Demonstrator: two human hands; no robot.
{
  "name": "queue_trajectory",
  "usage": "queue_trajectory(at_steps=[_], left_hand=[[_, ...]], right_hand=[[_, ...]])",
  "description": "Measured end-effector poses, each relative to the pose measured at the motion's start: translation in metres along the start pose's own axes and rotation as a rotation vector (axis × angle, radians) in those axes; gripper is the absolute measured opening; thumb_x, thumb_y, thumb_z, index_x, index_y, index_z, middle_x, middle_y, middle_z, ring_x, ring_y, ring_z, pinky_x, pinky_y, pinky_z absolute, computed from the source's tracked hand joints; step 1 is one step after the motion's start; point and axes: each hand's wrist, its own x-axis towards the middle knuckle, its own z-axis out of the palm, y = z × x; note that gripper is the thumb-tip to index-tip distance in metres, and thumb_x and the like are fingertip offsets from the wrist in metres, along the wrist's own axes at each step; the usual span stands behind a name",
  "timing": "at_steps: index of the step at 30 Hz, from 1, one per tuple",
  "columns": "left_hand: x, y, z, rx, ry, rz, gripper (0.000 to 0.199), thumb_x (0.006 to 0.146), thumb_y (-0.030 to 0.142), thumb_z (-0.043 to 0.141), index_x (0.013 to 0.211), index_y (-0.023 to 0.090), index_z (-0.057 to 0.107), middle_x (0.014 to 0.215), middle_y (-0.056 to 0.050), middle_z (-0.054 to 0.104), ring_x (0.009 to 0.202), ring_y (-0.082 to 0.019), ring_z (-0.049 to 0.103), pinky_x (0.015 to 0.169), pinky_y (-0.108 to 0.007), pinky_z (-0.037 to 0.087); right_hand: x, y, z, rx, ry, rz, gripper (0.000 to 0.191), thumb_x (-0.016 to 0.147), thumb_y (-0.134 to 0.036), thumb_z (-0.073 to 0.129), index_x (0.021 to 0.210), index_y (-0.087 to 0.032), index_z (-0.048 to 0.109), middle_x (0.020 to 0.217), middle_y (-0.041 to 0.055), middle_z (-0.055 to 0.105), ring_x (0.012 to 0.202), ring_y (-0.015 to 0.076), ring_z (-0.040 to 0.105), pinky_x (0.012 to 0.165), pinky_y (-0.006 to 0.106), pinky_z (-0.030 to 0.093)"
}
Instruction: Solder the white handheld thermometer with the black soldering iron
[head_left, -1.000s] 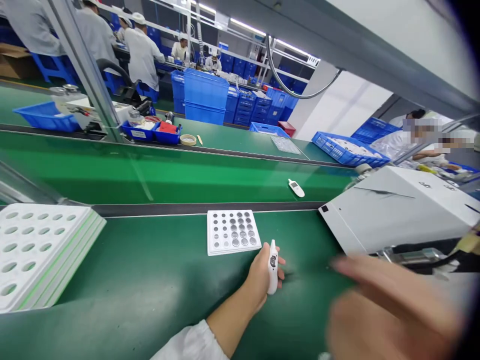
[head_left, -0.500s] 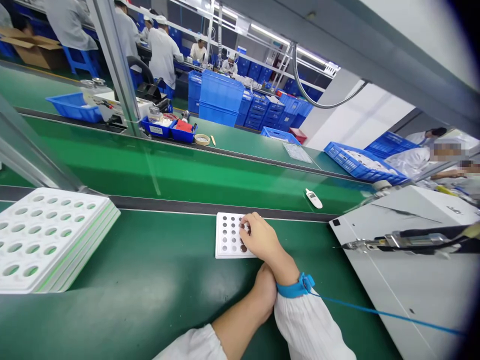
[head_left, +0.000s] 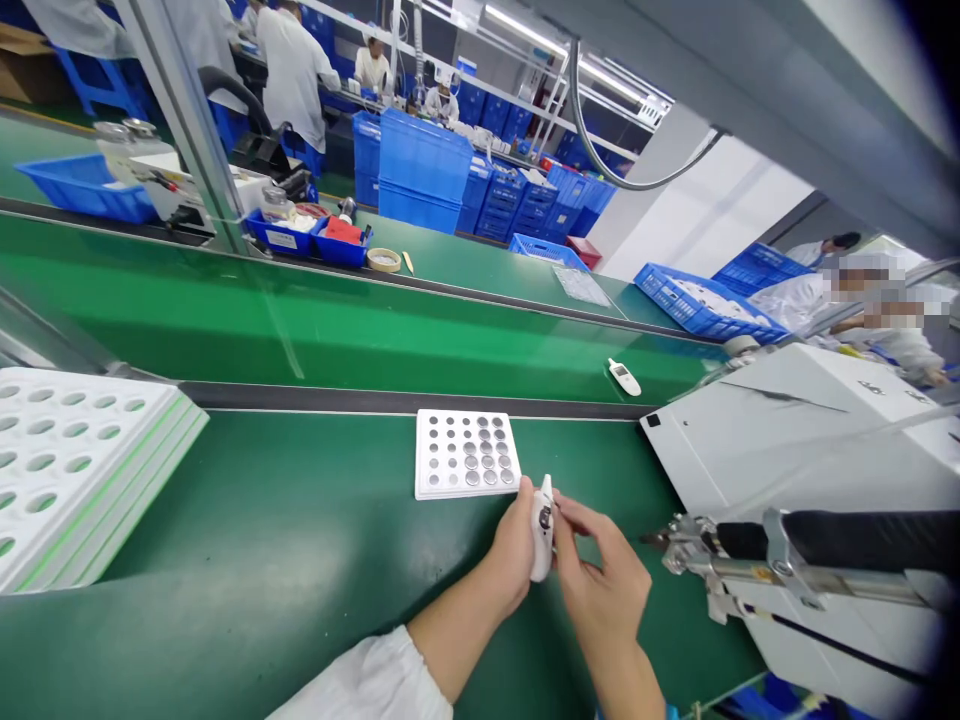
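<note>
Moved: our right hand (head_left: 609, 575) has left the tray (head_left: 423, 452) and meets the white device (head_left: 542, 548).
Device: smooth, slim, tapering to a narrow tip, upright just beside the tray.
Left hand (head_left: 514, 552): we grip the device.
Right hand: fingers bent against its side; we cannot tell whether they pinch anything.
Tray: white, with round, silvery discs (head_left: 472, 477).
Table (head_left: 300, 560): green, glossy.
Room: blue crates (head_left: 424, 150) behind.

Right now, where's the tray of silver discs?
Head view, near the middle: the tray lies on the green bench just beyond the left hand, right of the tray stack, left of the white box.
</note>
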Motion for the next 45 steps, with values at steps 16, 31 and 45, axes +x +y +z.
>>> queue_trajectory(at_steps=[16,31,45], left_hand=[[-0.007,0.002,-0.003,0.125,-0.057,0.053,0.065,0.077,0.071,0.051,0.101,0.012,0.061,0.076,-0.006,0.063,0.063,-0.015,0.059,0.059,-0.027,0.045],[-0.009,-0.001,-0.010,0.464,-0.216,0.172,0.089,0.077,0.080,0.030,0.116,0.006,0.059,0.040,0.005,0.043,0.035,-0.010,0.039,0.036,-0.022,0.030],[0.039,0.214,-0.040,1.340,0.602,0.694,0.071,0.083,0.015,0.043,0.150,0.016,0.018,0.153,-0.015,0.029,0.129,-0.027,0.044,0.098,-0.036,0.043]], right_hand=[[-0.028,0.006,-0.009,0.009,-0.145,0.033,0.017,0.085,-0.010,0.056,0.095,-0.021,0.065,0.091,0.0047,0.071,0.077,0.0169,0.068,0.066,0.027,0.055],[-0.004,0.002,-0.010,0.880,-0.384,1.075,0.036,0.071,-0.042,0.076,0.087,-0.016,0.058,0.046,-0.0030,0.056,0.042,0.0119,0.051,0.047,0.023,0.038],[0.001,-0.109,0.099,1.033,-0.398,0.614,0.041,0.092,-0.054,0.041,0.086,-0.017,0.057,0.071,0.0018,0.058,0.052,0.0093,0.047,0.046,0.022,0.033]])
